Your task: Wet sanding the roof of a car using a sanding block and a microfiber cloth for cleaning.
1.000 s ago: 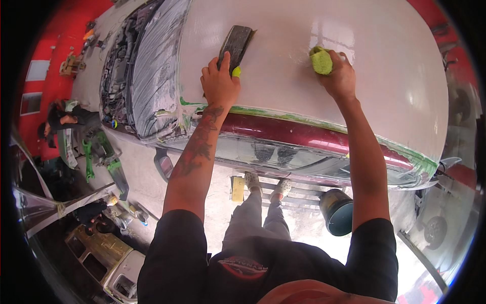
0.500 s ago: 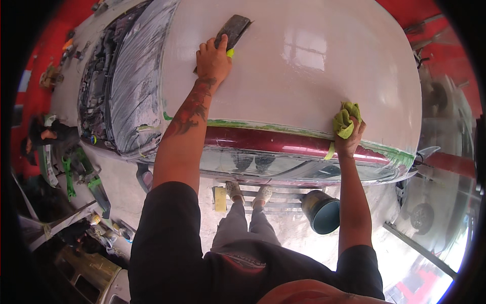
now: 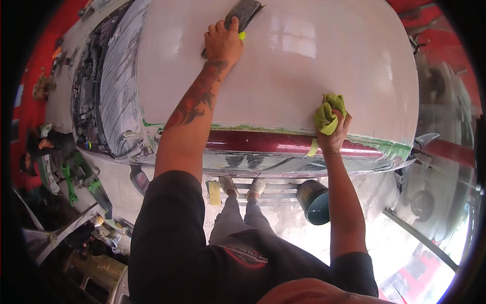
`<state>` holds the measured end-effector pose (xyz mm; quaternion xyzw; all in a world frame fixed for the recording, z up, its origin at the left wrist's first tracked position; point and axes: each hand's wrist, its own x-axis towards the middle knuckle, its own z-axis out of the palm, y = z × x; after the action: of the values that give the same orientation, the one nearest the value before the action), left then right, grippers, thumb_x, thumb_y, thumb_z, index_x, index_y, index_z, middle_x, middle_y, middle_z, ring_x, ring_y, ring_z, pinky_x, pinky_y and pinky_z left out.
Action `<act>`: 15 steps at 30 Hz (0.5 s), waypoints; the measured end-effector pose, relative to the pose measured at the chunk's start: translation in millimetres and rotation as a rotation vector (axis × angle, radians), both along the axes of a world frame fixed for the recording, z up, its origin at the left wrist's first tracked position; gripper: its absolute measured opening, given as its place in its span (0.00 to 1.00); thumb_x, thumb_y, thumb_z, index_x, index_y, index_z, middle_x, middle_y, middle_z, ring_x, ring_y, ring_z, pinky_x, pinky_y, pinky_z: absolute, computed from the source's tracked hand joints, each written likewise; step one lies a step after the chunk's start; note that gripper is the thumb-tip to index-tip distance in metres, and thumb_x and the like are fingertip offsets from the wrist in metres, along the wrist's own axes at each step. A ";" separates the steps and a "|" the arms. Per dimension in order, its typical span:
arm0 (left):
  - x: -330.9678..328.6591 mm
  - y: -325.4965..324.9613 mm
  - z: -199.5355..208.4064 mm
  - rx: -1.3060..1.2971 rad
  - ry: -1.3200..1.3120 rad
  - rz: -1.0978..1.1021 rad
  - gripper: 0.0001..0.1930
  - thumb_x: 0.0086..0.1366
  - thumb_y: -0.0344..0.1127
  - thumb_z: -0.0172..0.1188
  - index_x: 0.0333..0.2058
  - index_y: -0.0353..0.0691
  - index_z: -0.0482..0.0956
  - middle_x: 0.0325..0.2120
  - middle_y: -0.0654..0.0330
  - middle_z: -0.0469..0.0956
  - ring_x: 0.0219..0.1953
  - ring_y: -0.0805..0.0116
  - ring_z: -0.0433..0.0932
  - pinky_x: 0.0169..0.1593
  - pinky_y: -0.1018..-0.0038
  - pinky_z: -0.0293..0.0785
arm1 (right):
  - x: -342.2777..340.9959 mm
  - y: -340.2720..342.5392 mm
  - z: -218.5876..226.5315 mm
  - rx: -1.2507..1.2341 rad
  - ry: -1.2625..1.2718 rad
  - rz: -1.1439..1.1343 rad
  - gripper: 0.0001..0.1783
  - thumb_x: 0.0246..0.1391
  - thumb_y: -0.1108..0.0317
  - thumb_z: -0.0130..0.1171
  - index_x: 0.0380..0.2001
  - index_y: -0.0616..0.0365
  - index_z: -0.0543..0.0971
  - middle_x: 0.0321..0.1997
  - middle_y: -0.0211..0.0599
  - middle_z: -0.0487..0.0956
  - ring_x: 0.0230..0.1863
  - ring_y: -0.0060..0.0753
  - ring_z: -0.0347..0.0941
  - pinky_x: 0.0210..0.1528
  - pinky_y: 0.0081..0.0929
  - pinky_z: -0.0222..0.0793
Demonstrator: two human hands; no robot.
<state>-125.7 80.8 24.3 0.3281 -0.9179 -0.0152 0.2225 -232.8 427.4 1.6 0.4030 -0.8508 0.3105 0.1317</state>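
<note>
My left hand (image 3: 223, 43) is closed around a dark sanding block (image 3: 243, 14), which lies against the wet, pale grey car roof (image 3: 268, 86). A bit of bright yellow-green shows beside the fingers. My right hand (image 3: 334, 134) grips a crumpled lime-green cloth (image 3: 330, 112) close to the roof's near edge. Along that edge runs a glossy dark red side rail (image 3: 263, 143), bordered by green masking remnants. The underside of the block is hidden.
At the left, streaky plastic film (image 3: 121, 81) covers the windshield beside the exposed engine bay (image 3: 91, 76). My feet stand on a slatted bench (image 3: 278, 191) with a yellow block (image 3: 214, 193) on it. A dark bucket (image 3: 313, 201) stands to the right. Another person (image 3: 53, 142) is at far left.
My left hand has slid the sanding block across the roof, farther away and to the right. My right hand keeps about the same spot with the cloth; the view has shifted slightly.
</note>
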 end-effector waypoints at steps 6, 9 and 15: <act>39.2 150.6 -19.5 0.021 0.012 -0.505 0.32 0.54 0.30 0.63 0.61 0.46 0.69 0.54 0.50 0.69 0.48 0.54 0.70 0.49 0.59 0.69 | -7.8 12.9 -5.4 0.026 0.008 -0.004 0.35 0.36 0.69 0.71 0.51 0.45 0.69 0.53 0.49 0.68 0.55 0.57 0.66 0.53 0.49 0.69; 14.4 75.6 4.5 -0.010 0.047 -0.555 0.29 0.57 0.38 0.65 0.59 0.44 0.72 0.53 0.50 0.71 0.48 0.54 0.70 0.50 0.60 0.69 | -6.8 9.1 -1.7 0.008 0.003 0.003 0.35 0.36 0.70 0.70 0.51 0.45 0.69 0.53 0.49 0.68 0.55 0.57 0.66 0.53 0.48 0.69; -12.2 33.6 -4.5 -0.039 0.040 -0.202 0.32 0.53 0.31 0.63 0.59 0.47 0.71 0.52 0.51 0.72 0.49 0.53 0.71 0.50 0.61 0.69 | -1.1 3.5 -3.0 -0.016 -0.034 0.027 0.34 0.36 0.70 0.70 0.51 0.44 0.70 0.53 0.48 0.68 0.55 0.57 0.67 0.53 0.48 0.70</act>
<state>-137.9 114.4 19.7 0.2291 -0.9419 -0.0260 0.2443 -233.9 430.9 -1.4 0.4081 -0.8448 0.3260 0.1161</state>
